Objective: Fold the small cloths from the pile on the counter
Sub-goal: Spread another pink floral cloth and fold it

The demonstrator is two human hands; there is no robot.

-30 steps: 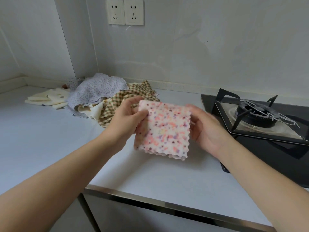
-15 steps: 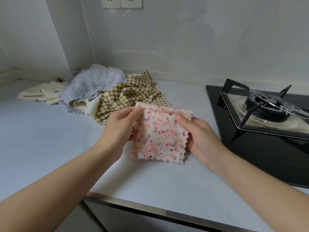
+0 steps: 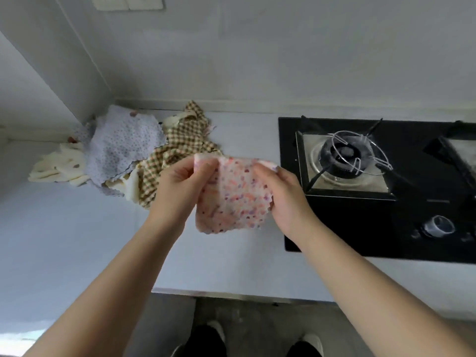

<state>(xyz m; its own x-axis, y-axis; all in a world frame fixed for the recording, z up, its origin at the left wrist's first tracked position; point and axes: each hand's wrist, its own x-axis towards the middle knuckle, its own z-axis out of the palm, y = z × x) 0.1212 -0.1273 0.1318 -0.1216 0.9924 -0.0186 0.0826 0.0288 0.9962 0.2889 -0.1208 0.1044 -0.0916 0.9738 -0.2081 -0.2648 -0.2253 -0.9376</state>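
A small folded cloth (image 3: 233, 199), white with pink, orange and purple speckles and a scalloped edge, hangs above the pale counter (image 3: 77, 240). My left hand (image 3: 180, 186) pinches its upper left corner. My right hand (image 3: 283, 194) pinches its upper right corner. Behind my left hand lies the pile: a brown checked cloth (image 3: 180, 148), a lilac dotted cloth (image 3: 123, 148) and cream cloths (image 3: 61, 166) at the far left.
A black gas hob (image 3: 334, 228) with a burner and pan support (image 3: 347, 153) sits right of my hands, with a knob (image 3: 438, 225) near its front. Walls close the back and left corner. The counter's front edge runs below my forearms.
The view has tilted down and the cloth now hangs from its top corners. Both hands shifted their grip to the upper edge, and the cloth droops more loosely.
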